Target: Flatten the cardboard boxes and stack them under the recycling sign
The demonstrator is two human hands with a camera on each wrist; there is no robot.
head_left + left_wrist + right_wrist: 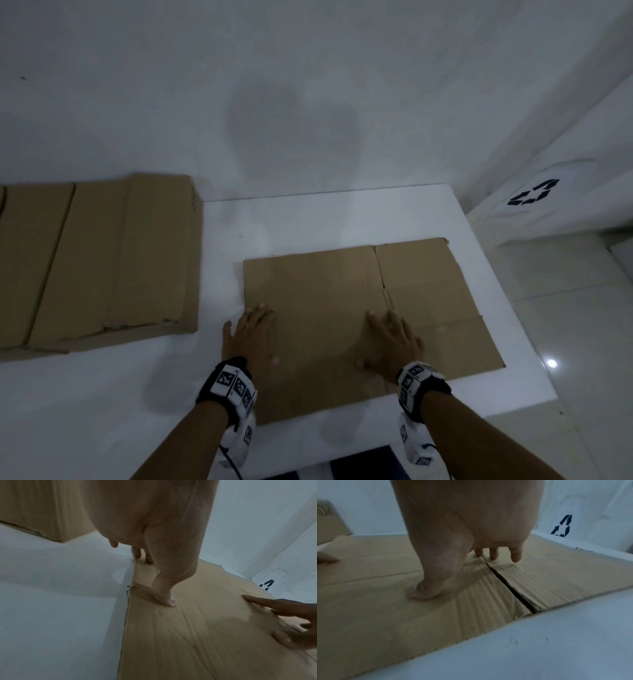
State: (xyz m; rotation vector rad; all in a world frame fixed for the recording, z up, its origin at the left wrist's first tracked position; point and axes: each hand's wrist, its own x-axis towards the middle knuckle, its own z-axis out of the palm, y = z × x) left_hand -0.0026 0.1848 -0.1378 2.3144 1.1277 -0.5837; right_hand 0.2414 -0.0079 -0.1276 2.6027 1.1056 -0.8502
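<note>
Now mid-flatten: collapsed cardboard box [359,308] flat on white desk [308,219], near right end, recycling sign [534,193] on the wall beyond. Left hand [251,337] spread, pressing the left edge; right hand [394,342] spread beside centre seam [508,585]. Second box [102,260] to the left, seemingly unflattened. Next, probably: slide the sheet under the sign.

1. White table [342,219], set against a white wall [308,68].
2. Side wall [565,154] to the right, white and creased.
3. Glossy pale floor [582,325], with one bright light glint [551,363].
</note>
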